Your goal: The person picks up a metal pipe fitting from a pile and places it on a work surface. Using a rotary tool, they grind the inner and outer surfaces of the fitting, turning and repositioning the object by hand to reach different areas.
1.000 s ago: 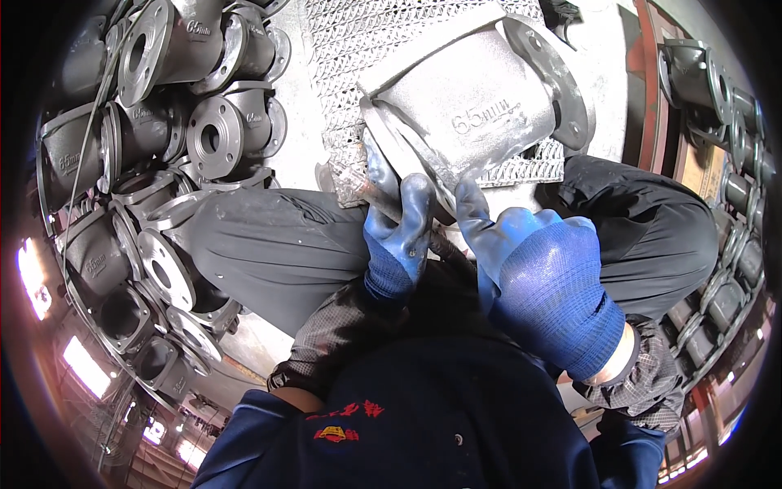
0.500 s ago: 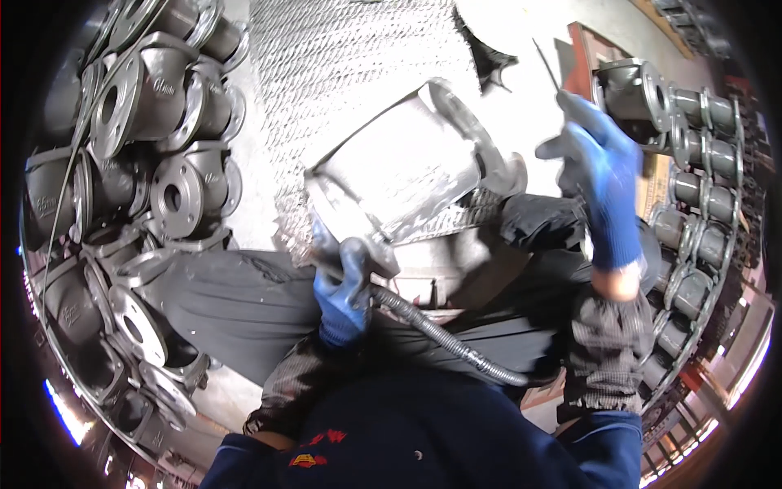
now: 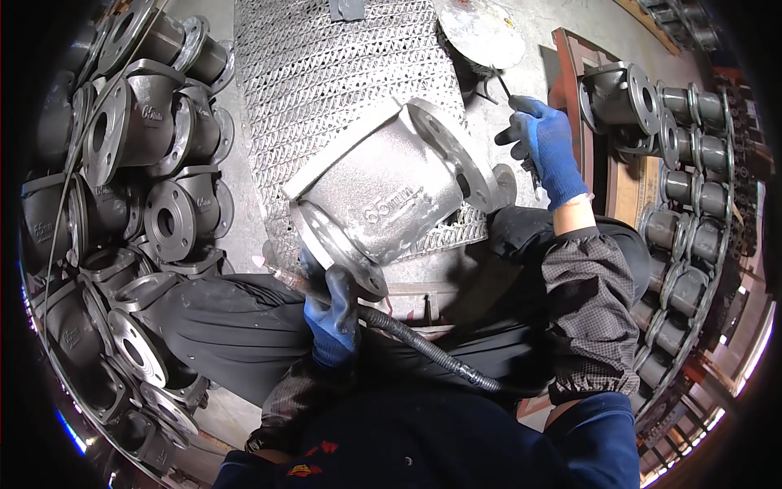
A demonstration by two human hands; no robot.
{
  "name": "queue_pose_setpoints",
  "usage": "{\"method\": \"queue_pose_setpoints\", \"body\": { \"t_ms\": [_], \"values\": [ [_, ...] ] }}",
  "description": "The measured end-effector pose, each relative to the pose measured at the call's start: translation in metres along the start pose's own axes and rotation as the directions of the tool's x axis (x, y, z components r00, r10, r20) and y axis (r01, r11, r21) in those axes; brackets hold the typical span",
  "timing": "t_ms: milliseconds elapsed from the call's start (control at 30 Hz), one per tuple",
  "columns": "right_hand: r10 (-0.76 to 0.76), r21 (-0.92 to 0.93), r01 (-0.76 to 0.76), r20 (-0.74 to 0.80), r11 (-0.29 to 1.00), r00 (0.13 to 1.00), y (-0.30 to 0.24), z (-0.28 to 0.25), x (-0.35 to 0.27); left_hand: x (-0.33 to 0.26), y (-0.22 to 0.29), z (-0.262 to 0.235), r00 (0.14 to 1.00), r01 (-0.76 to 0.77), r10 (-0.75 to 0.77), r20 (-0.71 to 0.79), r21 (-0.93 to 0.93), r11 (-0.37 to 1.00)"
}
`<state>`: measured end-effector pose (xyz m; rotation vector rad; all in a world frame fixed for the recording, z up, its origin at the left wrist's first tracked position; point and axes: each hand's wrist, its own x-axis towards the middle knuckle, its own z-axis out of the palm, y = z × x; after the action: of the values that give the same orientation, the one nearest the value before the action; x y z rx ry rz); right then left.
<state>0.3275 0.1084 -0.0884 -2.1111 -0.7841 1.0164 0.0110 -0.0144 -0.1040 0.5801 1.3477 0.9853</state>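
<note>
The left hand [image 3: 332, 314], in a blue glove, has its fingers [image 3: 342, 287] curled tight around a slim tool with a ribbed black hose [image 3: 432, 350] trailing off toward the person's right. Just above those fingers sits 1 grey cast valve body [image 3: 391, 196], tilted, its near flange [image 3: 338, 248] touching the glove and its far flange [image 3: 452, 151] pointing away. It rests on a steel mesh surface [image 3: 326, 73].

The right hand [image 3: 544, 143], also gloved in blue, is raised well apart from the casting, fingers pinched on a thin dark rod [image 3: 505, 85]. Beyond those fingers lies 1 round metal disc [image 3: 482, 31].

Left of the left fingers a heap of dark flanged castings [image 3: 122, 163] crowds the mesh edge; too many overlap to count. Right of the right fingers more castings [image 3: 692, 163] stand in rows. Open room lies mainly on the mesh above the casting.
</note>
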Motion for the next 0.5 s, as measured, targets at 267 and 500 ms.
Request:
{"method": "queue_pose_setpoints", "body": {
  "t_ms": [267,500],
  "values": [
    [0.013,0.0,-0.013,0.004,1.0,1.0,-0.004,-0.001,-0.001,-0.001,0.004,0.003,1.0,0.027,-0.029,0.012,0.125,0.992],
    [-0.037,0.057,0.035,0.032,0.998,0.999,-0.029,-0.019,-0.035,-0.001,0.006,0.0,0.979,-0.129,0.115,0.17,0.075,0.989]
  ]
}}
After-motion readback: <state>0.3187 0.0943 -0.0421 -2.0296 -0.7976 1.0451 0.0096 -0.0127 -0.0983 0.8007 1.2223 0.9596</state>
